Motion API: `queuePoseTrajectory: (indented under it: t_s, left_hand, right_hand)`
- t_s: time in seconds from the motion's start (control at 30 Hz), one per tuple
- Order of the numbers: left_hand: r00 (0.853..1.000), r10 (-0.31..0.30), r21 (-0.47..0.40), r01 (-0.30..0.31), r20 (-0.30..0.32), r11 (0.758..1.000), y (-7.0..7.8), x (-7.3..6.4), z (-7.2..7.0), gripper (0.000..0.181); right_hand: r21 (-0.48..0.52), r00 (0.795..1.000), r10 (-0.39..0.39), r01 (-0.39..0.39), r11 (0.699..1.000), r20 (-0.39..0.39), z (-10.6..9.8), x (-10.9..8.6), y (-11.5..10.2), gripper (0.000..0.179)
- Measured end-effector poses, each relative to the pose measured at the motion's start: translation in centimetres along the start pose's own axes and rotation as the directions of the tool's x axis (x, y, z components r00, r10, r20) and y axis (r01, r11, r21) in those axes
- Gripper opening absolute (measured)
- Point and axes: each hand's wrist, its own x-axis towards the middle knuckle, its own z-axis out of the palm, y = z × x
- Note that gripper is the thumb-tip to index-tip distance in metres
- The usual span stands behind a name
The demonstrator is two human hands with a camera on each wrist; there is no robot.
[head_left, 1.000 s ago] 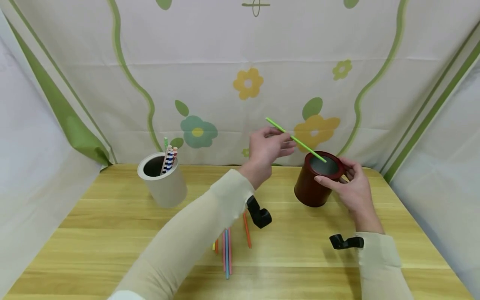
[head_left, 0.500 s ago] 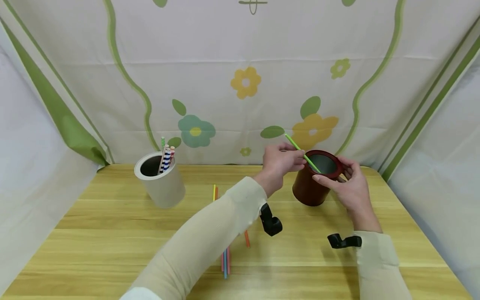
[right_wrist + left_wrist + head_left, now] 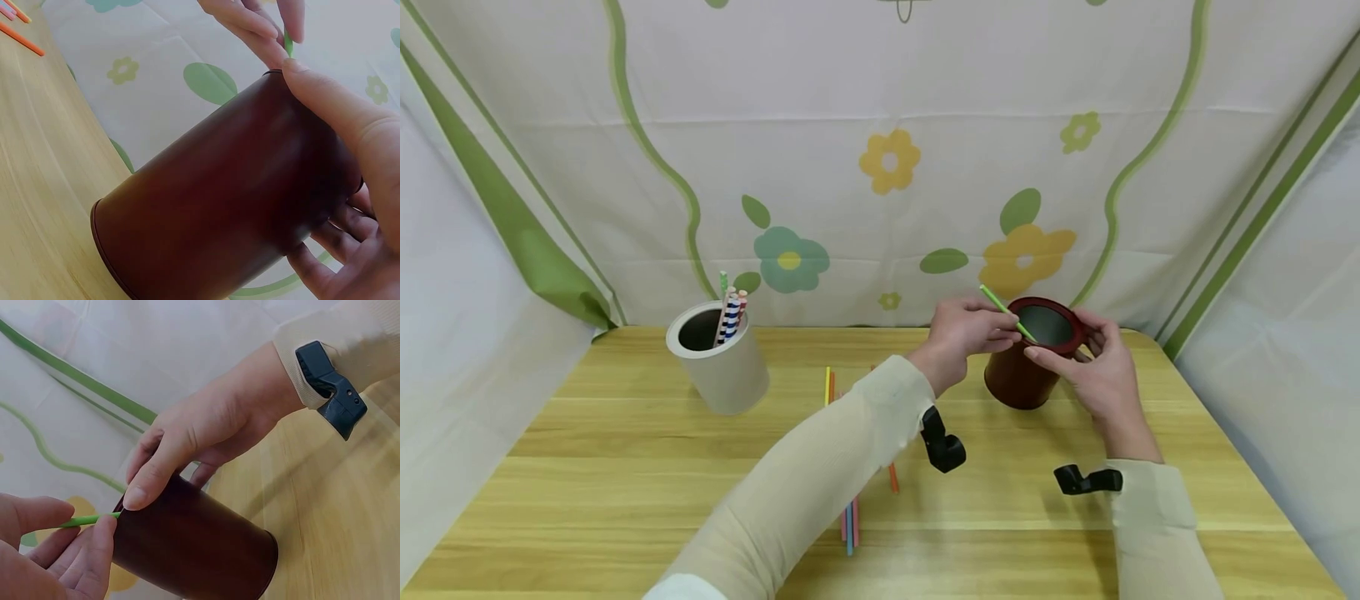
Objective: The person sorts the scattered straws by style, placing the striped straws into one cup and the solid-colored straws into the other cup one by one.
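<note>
My left hand (image 3: 962, 340) pinches a thin light-green straw (image 3: 995, 299) between thumb and fingers. The straw slants down to the right, its lower end inside the mouth of a dark red-brown cup (image 3: 1019, 377). My right hand (image 3: 1107, 373) grips this cup from the right, thumb at the near rim and fingers round the far side. In the left wrist view the straw (image 3: 87, 520) meets the rim right by the right thumb. The right wrist view shows the cup (image 3: 219, 194) large, with only a short bit of straw (image 3: 288, 45) between the left fingers.
A white cup (image 3: 733, 383) with several striped straws (image 3: 730, 321) stands at the left. Plain coloured straws, among them a blue straw (image 3: 850, 533) and an orange straw (image 3: 893, 478), lie mid-table, partly under the left sleeve (image 3: 820, 467). A patterned cloth (image 3: 850, 75) hangs behind.
My left hand has moved right and down with the green straw, bringing the straw's lower end further into the cup by its near-left rim. My right hand keeps its grip on the cup.
</note>
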Motion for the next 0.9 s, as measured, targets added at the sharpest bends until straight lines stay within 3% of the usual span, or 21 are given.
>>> queuePoseTrajectory:
  t_s: [0.37, 0.73, 0.9]
  left_hand:
    - [0.999, -0.02, 0.017, 0.02, 0.04, 1.0, 0.0, 0.2, -0.4, 0.005]
    - [0.999, -0.029, 0.022, 0.029, 0.025, 0.999, 0.0, 0.0, -0.7, 0.004]
    - [0.998, -0.031, 0.035, 0.029, 0.049, 0.999, 0.2, -0.4, -1.4, 0.005]
  right_hand:
    - [-0.011, 1.0, 0.003, -0.003, 1.0, 0.002, 0.0, 0.0, -0.1, 0.101]
    - [-0.019, 1.0, 0.003, -0.003, 1.0, 0.002, 0.0, -0.1, -0.1, 0.101]
    - [-0.018, 1.0, 0.002, -0.002, 1.0, -0.001, 0.0, -0.1, -0.1, 0.101]
